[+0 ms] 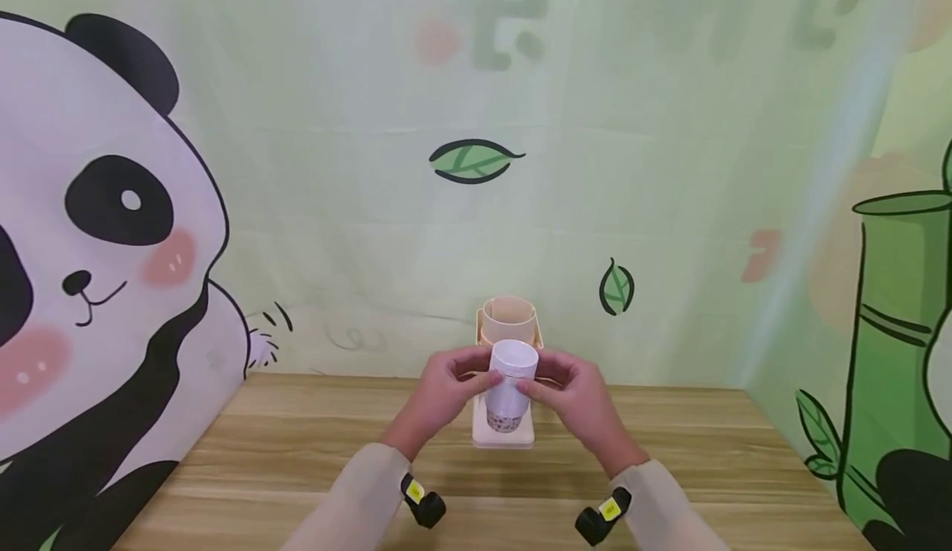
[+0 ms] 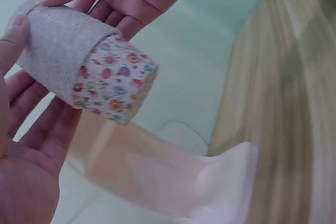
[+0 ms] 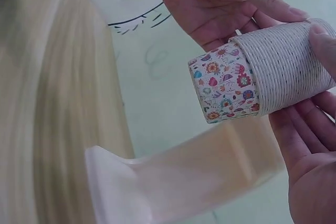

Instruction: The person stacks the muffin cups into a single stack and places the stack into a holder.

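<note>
A flower-patterned paper cup [image 3: 226, 85] has a white ribbed layer [image 3: 289, 61], like wound cord, around its upper part. In the head view its round white top faces up and the printed end points down. My left hand [image 1: 446, 386] holds the cup's left side, thumb on the near face and fingers behind. The right hand [image 1: 576, 379] grips the opposite side in the same way. Behind the cup stands a pale pink holder [image 1: 509, 313] with a round upper part and a flat base [image 1: 503, 439]. The hands and cup hide its middle.
The holder stands on a wood-grain table [image 1: 312, 452], near its back edge. A green cloth backdrop [image 1: 335, 204] with a printed panda, leaves and bamboo rises behind and at both sides. Each wrist carries a small black device [image 1: 424, 501].
</note>
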`<state>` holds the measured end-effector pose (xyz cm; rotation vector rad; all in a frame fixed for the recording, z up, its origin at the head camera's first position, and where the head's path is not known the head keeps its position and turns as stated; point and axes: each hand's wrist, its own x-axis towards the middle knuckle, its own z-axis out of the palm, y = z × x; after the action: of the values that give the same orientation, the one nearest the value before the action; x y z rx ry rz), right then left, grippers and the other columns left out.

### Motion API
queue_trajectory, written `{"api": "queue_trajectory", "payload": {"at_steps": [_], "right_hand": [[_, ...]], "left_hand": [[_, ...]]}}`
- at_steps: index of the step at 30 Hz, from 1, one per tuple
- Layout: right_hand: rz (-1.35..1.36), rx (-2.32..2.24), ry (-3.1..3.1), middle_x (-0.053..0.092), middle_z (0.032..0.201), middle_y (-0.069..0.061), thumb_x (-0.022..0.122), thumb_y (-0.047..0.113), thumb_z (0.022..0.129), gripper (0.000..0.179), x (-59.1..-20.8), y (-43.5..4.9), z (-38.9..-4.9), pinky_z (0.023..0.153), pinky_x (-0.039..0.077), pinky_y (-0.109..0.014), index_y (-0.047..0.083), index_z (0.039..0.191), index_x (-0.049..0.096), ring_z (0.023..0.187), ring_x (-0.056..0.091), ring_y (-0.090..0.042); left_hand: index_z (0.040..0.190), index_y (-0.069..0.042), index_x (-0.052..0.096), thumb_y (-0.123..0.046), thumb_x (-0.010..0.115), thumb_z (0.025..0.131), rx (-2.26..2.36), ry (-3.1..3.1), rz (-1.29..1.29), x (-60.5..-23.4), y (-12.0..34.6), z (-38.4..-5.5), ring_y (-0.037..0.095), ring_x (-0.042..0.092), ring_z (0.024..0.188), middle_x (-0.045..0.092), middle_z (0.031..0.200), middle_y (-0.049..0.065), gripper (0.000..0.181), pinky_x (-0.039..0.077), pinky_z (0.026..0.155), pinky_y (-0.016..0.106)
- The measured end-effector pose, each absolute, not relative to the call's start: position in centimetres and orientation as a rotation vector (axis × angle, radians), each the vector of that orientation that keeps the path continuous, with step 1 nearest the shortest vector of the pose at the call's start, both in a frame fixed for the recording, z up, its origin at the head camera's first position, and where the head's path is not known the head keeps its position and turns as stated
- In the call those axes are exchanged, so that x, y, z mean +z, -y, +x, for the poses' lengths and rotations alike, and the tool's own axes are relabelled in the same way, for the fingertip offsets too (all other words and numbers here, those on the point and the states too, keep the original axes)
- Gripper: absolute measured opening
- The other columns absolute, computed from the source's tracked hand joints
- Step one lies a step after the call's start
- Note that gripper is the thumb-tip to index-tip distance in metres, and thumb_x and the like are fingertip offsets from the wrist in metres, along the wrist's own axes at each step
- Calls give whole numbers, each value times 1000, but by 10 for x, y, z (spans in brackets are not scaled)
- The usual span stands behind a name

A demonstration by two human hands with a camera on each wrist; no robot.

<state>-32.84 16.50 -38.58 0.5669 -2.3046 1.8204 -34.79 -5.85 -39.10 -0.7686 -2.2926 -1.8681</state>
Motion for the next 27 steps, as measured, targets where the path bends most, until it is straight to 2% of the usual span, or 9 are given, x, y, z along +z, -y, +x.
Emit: {"api": "queue_trajectory", "payload": {"at_steps": [5,11,15,21,27], "right_hand": [[548,1765,2349,72,128,-5,83,35,87,51,-369,-168,-334,103,55,-41,18,133,68,118,68,-24],[581,1758,2350,70,132,-7,81,37,89,53,-352,-171,-345,101,56,-44,19,136,66,121,67,-29],[588,1772,2329,69,133,-7,80,38,89,53,-340,-173,-350,102,55,-42,18,137,66,122,65,-27],[589,1777,2305,69,134,-7,80,41,88,56,-323,-174,-360,104,54,-42,16,136,66,124,65,-25],[586,1789,2257,69,134,-9,80,41,88,58,-308,-175,-374,107,51,-44,13,137,65,125,65,-26]], "left_hand": [[129,-15,71,-27,77,93,-1793,2327,-789,-372,59,-356,24,70,116,74,126,6,39,56,99,42],[129,-20,72,-35,77,93,-1800,2343,-757,-355,58,-364,21,69,116,73,128,-1,40,56,99,42],[131,-25,71,-39,74,94,-1827,2319,-740,-346,55,-369,19,68,118,72,129,-4,40,54,103,43],[128,-23,72,-41,73,95,-1792,2304,-741,-329,51,-381,18,68,115,74,126,-4,38,55,102,44],[132,-24,69,-43,72,95,-1793,2316,-721,-311,47,-392,20,68,116,71,131,-4,42,53,105,47]]}}
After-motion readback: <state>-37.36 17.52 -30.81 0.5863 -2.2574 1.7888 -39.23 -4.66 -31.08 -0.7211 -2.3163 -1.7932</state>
